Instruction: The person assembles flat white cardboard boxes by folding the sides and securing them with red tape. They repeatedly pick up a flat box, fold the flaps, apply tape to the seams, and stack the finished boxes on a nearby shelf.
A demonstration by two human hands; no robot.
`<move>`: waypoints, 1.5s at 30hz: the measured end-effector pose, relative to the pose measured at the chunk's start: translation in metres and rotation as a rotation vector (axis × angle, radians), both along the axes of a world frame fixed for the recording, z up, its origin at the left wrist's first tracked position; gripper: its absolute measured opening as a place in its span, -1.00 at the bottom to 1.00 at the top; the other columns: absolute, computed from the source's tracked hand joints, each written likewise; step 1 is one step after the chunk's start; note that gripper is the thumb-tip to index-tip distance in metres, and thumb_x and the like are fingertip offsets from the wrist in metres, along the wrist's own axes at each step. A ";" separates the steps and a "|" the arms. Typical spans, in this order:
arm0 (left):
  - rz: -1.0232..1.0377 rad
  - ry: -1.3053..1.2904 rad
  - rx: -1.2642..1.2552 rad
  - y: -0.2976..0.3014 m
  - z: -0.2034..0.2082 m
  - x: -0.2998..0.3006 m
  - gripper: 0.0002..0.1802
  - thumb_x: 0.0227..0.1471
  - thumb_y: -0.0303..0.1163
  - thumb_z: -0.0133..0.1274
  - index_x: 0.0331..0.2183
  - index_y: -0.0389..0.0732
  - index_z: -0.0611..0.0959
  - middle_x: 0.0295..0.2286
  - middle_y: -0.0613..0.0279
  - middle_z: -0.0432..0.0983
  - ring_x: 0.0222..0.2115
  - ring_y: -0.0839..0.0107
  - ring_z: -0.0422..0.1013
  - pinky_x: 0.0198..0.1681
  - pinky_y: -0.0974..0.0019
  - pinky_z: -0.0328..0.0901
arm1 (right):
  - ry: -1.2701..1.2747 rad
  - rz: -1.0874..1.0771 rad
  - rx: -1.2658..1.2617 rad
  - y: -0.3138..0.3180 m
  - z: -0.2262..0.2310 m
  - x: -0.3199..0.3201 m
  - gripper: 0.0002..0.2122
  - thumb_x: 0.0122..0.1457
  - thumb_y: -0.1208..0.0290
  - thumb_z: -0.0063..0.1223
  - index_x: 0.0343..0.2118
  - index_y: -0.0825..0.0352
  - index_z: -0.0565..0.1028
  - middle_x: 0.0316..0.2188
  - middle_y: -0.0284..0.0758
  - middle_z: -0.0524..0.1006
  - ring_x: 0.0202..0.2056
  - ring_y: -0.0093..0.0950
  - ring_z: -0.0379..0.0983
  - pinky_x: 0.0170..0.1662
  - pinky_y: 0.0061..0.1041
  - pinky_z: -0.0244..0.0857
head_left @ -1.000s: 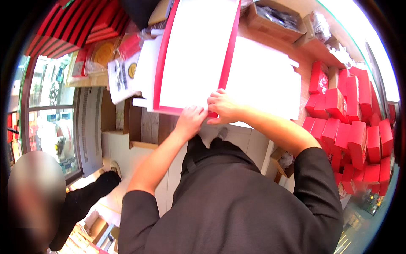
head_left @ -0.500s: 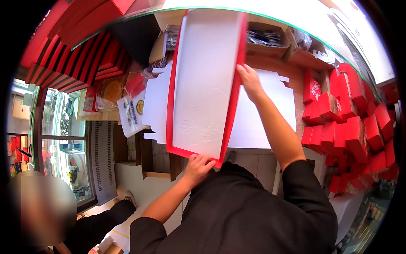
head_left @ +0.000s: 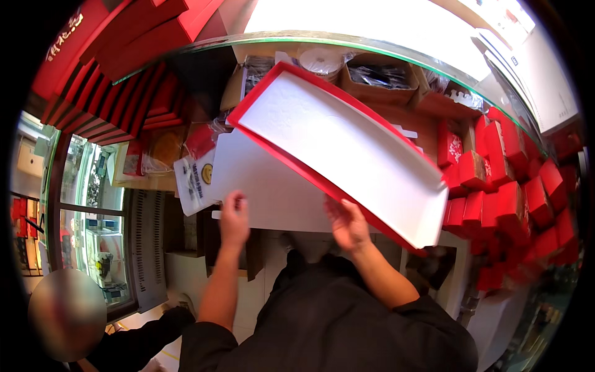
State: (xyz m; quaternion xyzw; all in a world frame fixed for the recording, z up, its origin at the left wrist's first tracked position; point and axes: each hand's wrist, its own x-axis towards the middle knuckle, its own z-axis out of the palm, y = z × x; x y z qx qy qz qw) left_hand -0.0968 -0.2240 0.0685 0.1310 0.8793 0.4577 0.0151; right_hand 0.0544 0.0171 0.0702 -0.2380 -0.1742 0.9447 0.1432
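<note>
A long, shallow red box (head_left: 347, 149) with a white inside lies aslant over the table, open side up. Its right end juts past the table's near edge. My right hand (head_left: 350, 228) is at the box's near long side, thumb up against the red wall, some fingertips hidden by it. To the left, my left hand (head_left: 235, 220) is off the box, fingers loosely bent and slightly blurred, with nothing in it. Beneath the box a flat white die-cut card sheet (head_left: 266, 180) is spread on the table, partly covered.
Many small red boxes (head_left: 474, 170) are piled at the right. Red boxes (head_left: 93, 93) stand in a row at the upper left. A glass shelf edge (head_left: 347, 42) crosses above the table. Cartons (head_left: 381, 93) line the back. Another person (head_left: 142, 328) is at the lower left.
The red box has swung from nearly upright to a slant running down to the right. My left hand has let go of its near end and moved left; my right hand has come down and nearer.
</note>
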 end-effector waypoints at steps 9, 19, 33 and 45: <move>-0.226 -0.698 0.088 0.040 -0.063 0.073 -0.65 0.21 -0.24 -0.13 -0.29 -0.32 0.62 -0.47 0.17 0.61 -0.45 0.46 0.53 -0.33 0.39 0.39 | 0.045 0.219 0.996 0.072 0.063 0.013 -0.76 0.30 0.43 -0.09 -0.07 0.45 0.48 -0.08 -0.17 0.53 -0.04 -0.42 0.44 0.07 -0.42 0.29; -0.420 -1.277 0.234 0.131 -0.059 0.134 -0.61 0.21 -0.22 -0.10 -0.05 -0.30 0.46 -0.25 0.14 0.52 -0.27 0.36 0.48 -0.17 0.28 0.40 | -0.891 0.244 1.569 0.237 -0.069 0.104 -0.73 0.22 0.29 0.02 -0.22 0.43 0.57 -0.44 -0.24 0.57 -0.48 -0.53 0.45 -0.46 -0.49 0.32; -0.537 -0.644 0.023 0.104 0.016 0.164 -0.58 0.13 -0.24 0.03 -0.07 -0.31 0.40 -0.26 0.04 0.53 -0.25 0.29 0.47 -0.13 0.24 0.34 | -0.666 -0.005 1.190 0.176 -0.013 0.149 -0.84 0.19 0.47 0.10 -0.23 0.44 0.56 -0.36 -0.40 0.57 -0.32 -0.64 0.45 -0.22 -0.65 0.34; -0.029 -0.377 -0.010 0.076 -0.084 -0.018 -0.59 0.07 -0.26 0.05 -0.08 -0.27 0.53 -0.31 0.08 0.60 -0.30 0.19 0.53 -0.22 0.20 0.38 | -0.542 0.147 1.206 0.106 -0.059 -0.005 -0.65 0.10 0.39 0.17 -0.08 0.45 0.46 -0.29 -0.25 0.57 -0.30 -0.49 0.49 -0.19 -0.50 0.38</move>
